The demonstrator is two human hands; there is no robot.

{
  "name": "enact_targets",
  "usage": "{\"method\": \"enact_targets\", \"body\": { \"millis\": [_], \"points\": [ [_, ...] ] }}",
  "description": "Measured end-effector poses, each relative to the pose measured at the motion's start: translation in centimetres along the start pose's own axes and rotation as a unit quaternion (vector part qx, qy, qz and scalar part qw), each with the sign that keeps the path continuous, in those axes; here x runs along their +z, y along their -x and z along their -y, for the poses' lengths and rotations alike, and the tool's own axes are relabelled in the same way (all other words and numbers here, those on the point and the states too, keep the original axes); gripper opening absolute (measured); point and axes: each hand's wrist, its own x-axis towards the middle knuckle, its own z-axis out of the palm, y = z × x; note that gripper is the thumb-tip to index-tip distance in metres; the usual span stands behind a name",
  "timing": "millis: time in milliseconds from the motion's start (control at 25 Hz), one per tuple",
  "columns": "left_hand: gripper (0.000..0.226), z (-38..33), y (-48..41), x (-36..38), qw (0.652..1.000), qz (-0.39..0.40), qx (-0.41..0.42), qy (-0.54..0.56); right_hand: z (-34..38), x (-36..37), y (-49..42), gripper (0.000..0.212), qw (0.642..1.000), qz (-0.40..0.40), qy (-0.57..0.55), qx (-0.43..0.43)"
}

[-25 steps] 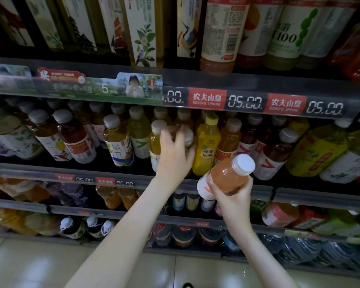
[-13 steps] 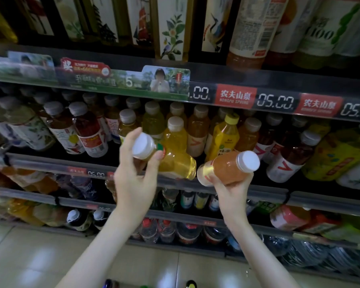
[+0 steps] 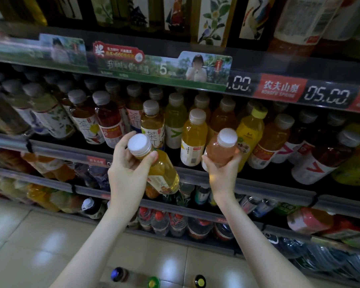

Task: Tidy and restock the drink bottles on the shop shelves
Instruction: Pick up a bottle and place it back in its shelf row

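On the head camera I see the left hand (image 3: 127, 175) wrapped round a clear plastic bottle of pale yellow drink (image 3: 164, 173). The thumb and fingers are curled just under its white screw cap. That bottle is tilted, with the cap up and to the left and the base down and to the right. It is held out in front of the grey front rail of the middle shelf (image 3: 279, 189), off the shelf.

The right hand (image 3: 222, 175) grips a clear plastic bottle of orange-pink drink (image 3: 219, 151) round its lower half. This one is close to upright with its white cap on top, just in front of the front row.

Between the two held bottles an upright yellow juice bottle with a beige cap (image 3: 193, 140) stands on the shelf. An opaque yellow bottle with a yellow cap (image 3: 250, 132) stands just behind the right-hand one. Rows of tea and juice bottles fill the shelf on both sides.

The shelf edge above carries a green promotional strip (image 3: 164, 69) and a red and black price tag strip (image 3: 281, 88) reading 05.00. Lower shelves hold more bottles, though I cannot make out their labels. Below is a beige tiled floor (image 3: 29, 235), and three bottle tops (image 3: 119, 274) show at the bottom edge.
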Motion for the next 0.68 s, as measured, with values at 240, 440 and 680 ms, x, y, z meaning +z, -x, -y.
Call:
{"method": "enact_targets", "body": {
  "millis": [240,440,680],
  "points": [
    [0.050,-0.4,0.2,0.9,0.999,0.032,0.000,-0.011,0.6,0.6,-0.5,0.067,1.000,0.019,0.016,0.010],
    [0.052,-0.4,0.2,1.9,0.999,0.049,0.001,-0.020,0.9,0.6,-0.8,0.076,0.992,0.028,0.125,0.002],
    [0.051,-0.4,0.6,2.6,0.997,0.068,-0.018,-0.034,3.0,0.1,-1.0,0.089,0.906,-0.021,0.423,-0.024]
  ]
}}
